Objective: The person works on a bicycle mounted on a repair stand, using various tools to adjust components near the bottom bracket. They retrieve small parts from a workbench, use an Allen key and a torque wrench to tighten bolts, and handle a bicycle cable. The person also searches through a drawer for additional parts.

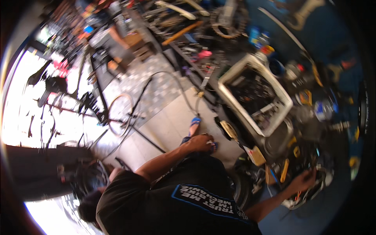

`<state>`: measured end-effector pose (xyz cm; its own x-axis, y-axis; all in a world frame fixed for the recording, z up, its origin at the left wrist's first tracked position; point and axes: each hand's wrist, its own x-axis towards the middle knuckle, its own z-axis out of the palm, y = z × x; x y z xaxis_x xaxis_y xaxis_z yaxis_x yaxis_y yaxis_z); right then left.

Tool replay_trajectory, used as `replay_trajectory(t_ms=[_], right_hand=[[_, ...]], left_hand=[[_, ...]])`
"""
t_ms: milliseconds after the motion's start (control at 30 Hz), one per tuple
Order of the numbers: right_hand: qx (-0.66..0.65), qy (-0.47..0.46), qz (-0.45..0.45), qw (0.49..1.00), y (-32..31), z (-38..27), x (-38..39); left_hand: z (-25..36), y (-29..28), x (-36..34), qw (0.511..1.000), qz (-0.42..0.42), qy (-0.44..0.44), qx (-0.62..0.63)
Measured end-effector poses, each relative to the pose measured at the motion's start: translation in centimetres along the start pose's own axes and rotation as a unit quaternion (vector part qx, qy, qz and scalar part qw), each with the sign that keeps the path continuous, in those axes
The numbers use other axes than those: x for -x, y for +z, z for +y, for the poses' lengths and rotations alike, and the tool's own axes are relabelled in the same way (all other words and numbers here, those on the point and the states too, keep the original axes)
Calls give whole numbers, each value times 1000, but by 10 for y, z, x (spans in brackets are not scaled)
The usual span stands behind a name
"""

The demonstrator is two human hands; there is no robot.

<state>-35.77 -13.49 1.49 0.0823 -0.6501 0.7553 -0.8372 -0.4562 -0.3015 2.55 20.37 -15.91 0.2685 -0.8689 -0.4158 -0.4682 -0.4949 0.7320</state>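
Observation:
My left hand is in front of my body, above the tiled floor and my feet, one of which shows in a blue sandal. Its fingers are curled, with a small pale bit at them that I cannot make out. Out to the right, my right hand reaches over a cluttered dark work surface. Motion smears its fingers, so a hold on anything cannot be told. Close to it lie a yellow-handled tool and a tangle of cables and pale parts.
A whitish rectangular tub of small dark metal parts stands on the bench, with a clear bottle to its right. Chainrings and tools crowd the back. Bicycle parts, including a thin hoop, stand on the left; a small box lies nearer.

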Motion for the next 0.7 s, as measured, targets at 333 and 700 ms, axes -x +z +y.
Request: replay_trajectory(t_ms=[333,700], right_hand=[[-334,-145,-52,930,52,-213,-24],[-531,-154,-219,804,43,-395,84]], left_hand=[[-22,-12,72,990,87,-106,43],[-96,-60,188,965,203,-143,84]])
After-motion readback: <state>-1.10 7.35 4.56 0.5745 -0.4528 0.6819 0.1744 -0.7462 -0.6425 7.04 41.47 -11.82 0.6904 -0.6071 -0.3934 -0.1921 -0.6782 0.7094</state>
